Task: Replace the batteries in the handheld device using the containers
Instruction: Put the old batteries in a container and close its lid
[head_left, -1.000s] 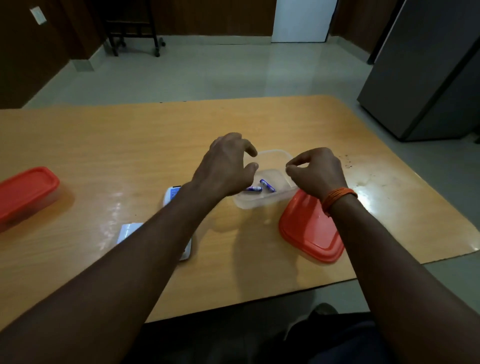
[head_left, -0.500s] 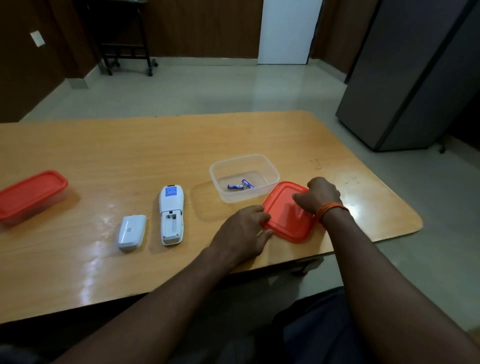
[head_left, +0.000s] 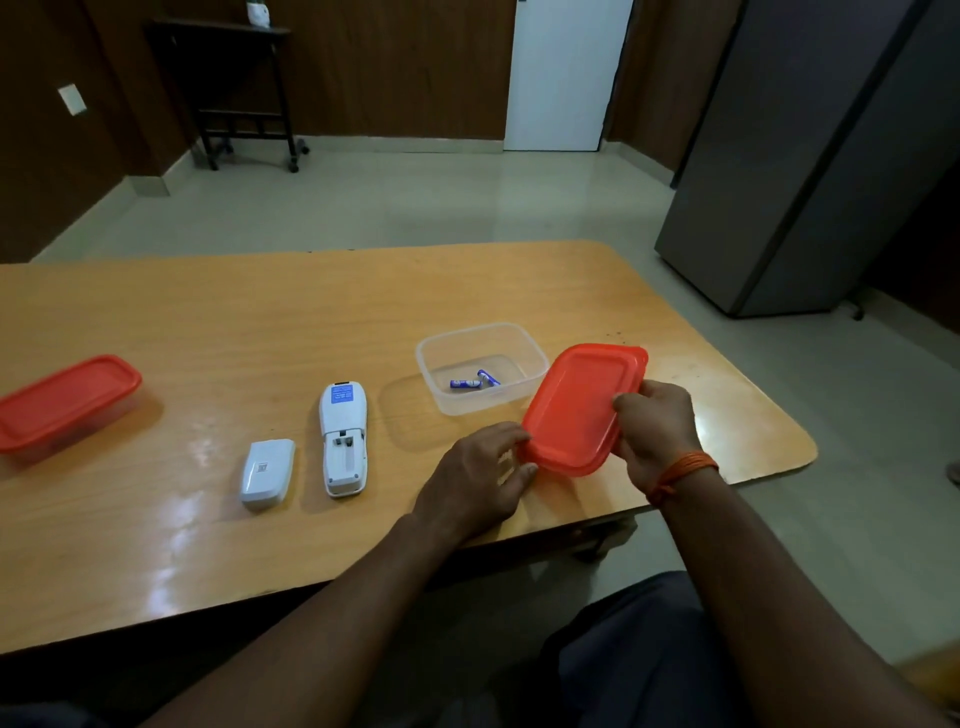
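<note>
A clear open container (head_left: 530, 358) stands on the wooden table (head_left: 260, 322) with two blue batteries (head_left: 470, 382) inside. Its red lid (head_left: 576, 410) is tilted up off the table just right of it. My right hand (head_left: 657, 431) grips the lid's right edge, and my left hand (head_left: 478, 480) holds its lower left corner with the fingertips. The white handheld device (head_left: 343, 439) lies face down, its battery bay open and empty. Its white cover (head_left: 266, 472) lies beside it on the left.
A second container with a red lid (head_left: 65, 400) sits shut at the table's left. The table's front edge runs close under my hands. A grey cabinet (head_left: 810, 156) stands at the right, a dark cart (head_left: 239, 88) at the far wall.
My hands left the clear container, dropped to the red lid lying flat on the table, and have now lifted and tilted it. The view has pulled back.
</note>
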